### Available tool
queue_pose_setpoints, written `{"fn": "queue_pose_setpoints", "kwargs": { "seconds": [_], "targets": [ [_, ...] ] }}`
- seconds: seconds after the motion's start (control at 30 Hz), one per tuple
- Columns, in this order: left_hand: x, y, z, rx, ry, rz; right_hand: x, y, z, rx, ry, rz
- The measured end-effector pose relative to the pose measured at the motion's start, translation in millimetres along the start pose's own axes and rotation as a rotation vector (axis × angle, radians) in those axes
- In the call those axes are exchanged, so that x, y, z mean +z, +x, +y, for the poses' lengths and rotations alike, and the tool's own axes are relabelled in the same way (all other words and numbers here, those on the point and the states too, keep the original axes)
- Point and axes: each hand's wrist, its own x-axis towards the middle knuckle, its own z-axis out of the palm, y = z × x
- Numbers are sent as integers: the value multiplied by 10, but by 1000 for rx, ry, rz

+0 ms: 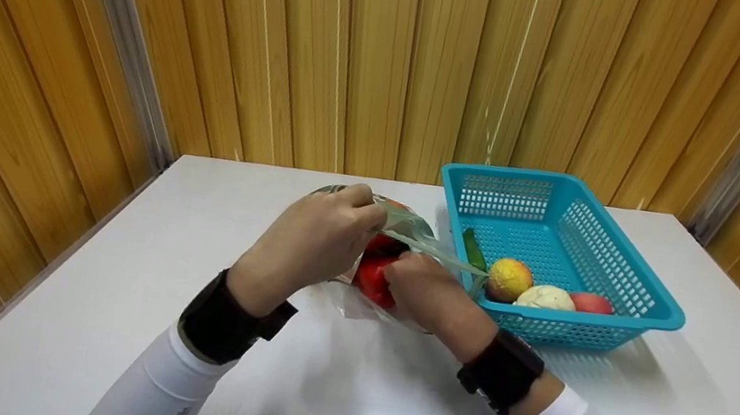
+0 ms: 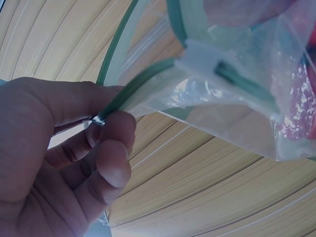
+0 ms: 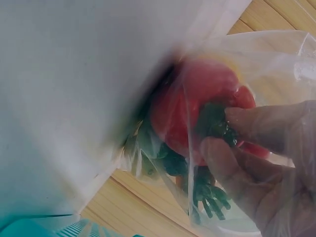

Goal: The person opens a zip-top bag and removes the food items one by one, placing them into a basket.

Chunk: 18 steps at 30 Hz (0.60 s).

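My left hand [image 1: 321, 237] pinches the green zip edge [image 2: 143, 79] of a clear zip bag [image 2: 232, 131] between thumb and fingers, lifting the mouth. My right hand [image 1: 434, 292] reaches inside the bag; its thumb and fingers pinch the green stem [image 3: 211, 118] of a red bell pepper [image 3: 173, 113]. Below the pepper in the right wrist view, a dark green piece with finger-like branches [image 3: 215, 200] shows through the plastic. Other bag contents are partly hidden by my hands and the film.
A blue perforated basket [image 1: 657, 316] stands to the right, close to the bag. Along its near left side lie a green chili pepper [image 1: 473, 248], a yellow-red fruit [image 1: 509, 280], a whitish round piece [image 1: 546, 297] and a pinkish-red one [image 1: 591, 303]. Wood-patterned panels [image 1: 379, 53] border the white table [image 1: 206, 211].
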Motion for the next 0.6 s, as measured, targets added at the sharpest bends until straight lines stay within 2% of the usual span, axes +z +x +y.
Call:
{"fn": "queue_pose_setpoints", "kwargs": {
  "seconds": [0.13,0.33,0.6],
  "targets": [
    [-2,0,-3,1,2,-5,-36,16,2,-1,52,-47],
    [-12,5,2,-3,1,-26,-156,29,-13,85,181,-105],
    [-17,0,-3,1,0,-24,-281,39,-37,153,227,-176]
  ]
}}
